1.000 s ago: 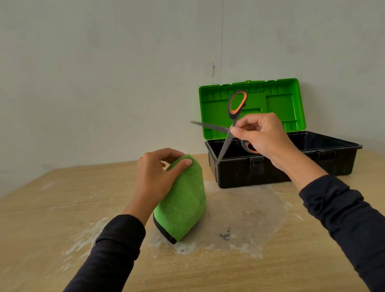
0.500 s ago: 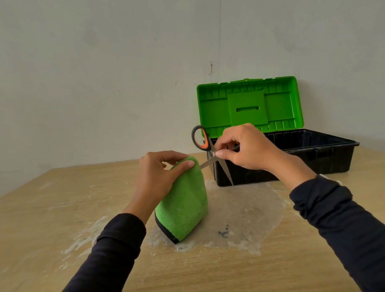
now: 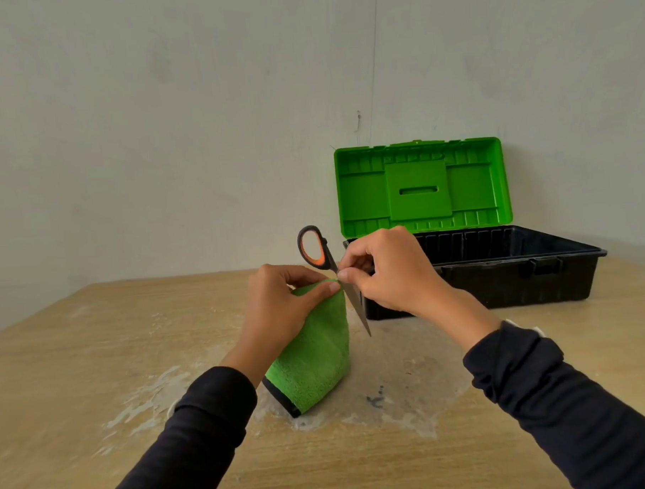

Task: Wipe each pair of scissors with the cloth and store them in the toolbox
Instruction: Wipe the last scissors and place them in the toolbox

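My left hand [image 3: 284,309] grips a folded green cloth [image 3: 313,359] with a black edge, which hangs down to the table. My right hand [image 3: 388,271] pinches a pair of scissors [image 3: 327,266] near the pivot. One black and orange handle loop stands up to the left, and a blade points down beside the cloth's right edge. The other handle is hidden behind my right hand. The fingertips of both hands almost meet at the cloth's top. The toolbox [image 3: 518,269] stands open behind, black base with a raised green lid.
The wooden table [image 3: 97,365] bears a pale, worn patch under and around the cloth. A plain wall rises behind the toolbox. My dark sleeves reach in from the bottom edge.
My right hand has swung the scissors from in front of the toolbox lid down and left to the cloth. One blade now lies against the cloth's right edge. My left hand barely moved.
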`<state>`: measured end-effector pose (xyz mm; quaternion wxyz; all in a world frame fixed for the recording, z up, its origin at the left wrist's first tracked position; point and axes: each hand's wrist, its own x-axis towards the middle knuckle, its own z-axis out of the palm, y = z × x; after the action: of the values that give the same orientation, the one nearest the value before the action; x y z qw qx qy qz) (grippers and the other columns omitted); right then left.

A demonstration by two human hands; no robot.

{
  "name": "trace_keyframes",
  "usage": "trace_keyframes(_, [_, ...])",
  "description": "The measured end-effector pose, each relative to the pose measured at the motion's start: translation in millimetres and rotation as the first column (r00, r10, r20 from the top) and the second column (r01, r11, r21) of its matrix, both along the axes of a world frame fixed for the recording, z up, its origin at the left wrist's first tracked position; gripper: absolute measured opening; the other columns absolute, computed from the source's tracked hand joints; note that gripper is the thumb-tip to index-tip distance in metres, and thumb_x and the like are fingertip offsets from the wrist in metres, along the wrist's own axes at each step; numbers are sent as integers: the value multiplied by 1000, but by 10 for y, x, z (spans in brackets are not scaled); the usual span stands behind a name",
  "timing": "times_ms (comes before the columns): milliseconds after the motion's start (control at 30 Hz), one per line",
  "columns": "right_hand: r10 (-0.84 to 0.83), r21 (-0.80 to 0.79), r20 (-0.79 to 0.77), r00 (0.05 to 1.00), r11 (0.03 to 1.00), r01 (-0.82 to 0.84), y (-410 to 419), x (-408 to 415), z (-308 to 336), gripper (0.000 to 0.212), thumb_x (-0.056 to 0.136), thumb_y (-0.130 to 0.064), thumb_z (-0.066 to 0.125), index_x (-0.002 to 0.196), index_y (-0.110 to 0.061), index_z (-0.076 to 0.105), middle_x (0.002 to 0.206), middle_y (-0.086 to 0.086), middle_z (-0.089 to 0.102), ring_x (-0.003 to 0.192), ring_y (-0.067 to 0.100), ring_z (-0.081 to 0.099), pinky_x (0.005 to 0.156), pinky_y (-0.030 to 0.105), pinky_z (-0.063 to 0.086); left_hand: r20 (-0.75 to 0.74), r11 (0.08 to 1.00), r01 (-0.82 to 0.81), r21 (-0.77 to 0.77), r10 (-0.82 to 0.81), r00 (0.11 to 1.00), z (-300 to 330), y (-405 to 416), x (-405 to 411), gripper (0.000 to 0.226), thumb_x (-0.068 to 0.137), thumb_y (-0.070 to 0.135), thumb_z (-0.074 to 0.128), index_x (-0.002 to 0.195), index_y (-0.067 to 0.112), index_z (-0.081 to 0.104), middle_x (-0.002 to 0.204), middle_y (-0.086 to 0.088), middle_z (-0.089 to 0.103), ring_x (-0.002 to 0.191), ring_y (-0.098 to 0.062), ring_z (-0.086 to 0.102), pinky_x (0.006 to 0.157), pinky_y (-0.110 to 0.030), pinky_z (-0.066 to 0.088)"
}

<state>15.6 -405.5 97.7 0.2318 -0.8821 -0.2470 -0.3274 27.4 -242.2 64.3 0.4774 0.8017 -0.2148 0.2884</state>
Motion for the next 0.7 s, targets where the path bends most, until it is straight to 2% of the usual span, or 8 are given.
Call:
trace_keyframes(133, [5, 30, -5, 1000, 1000, -5, 20, -9, 3, 4, 76, -18, 72, 75, -18, 75, 66, -9, 69, 62, 2, 61, 61, 16, 46, 2, 1000, 11, -7, -11, 1000, 18, -1, -13, 13, 69, 31, 78, 77, 22, 75, 73, 13, 70, 67, -1, 63, 60, -12, 47])
trace_keyframes(233, [42, 58, -70, 997, 998, -38, -50, -12, 25, 3, 78, -17, 72, 76, -17, 75, 68, -9, 68, 65, 4, 62, 65, 19, 50, -9, 995, 11, 102, -10, 1000, 29, 12, -6, 15, 73, 33, 75, 81, 21, 74, 74, 11, 69, 67, 1, 61, 58, -6, 41])
trace_keyframes(333, [50, 57, -74, 996, 997, -46, -85, -26, 57, 4, 78, -16, 72, 76, -17, 75, 69, -6, 70, 67, 7, 64, 67, 24, 53, 12, 990, -9, 143, 7, 1000, 50, 37, 10, 17, 73, 33, 75, 85, 20, 75, 78, 10, 70, 74, -1, 62, 60, -4, 41])
trace_keyframes(500, [14, 81, -44, 999, 997, -10, -223, -31, 147, 3, 77, -17, 72, 76, -17, 75, 67, -7, 69, 65, 6, 64, 60, 15, 49, 5, 994, -8, 113, 7, 1000, 74, 109, 16, 15, 71, 32, 77, 81, 22, 75, 75, 13, 68, 73, 3, 58, 62, 1, 38])
trace_keyframes(700, [44, -1, -76, 996, 999, -45, -52, -14, 39, 3, 78, -17, 73, 76, -16, 75, 65, -11, 65, 60, -1, 58, 57, 9, 42, 15, 992, 28, 123, -30, 999, 31, 48, 24, 14, 72, 32, 76, 79, 19, 75, 74, 8, 70, 69, -3, 61, 64, -5, 42])
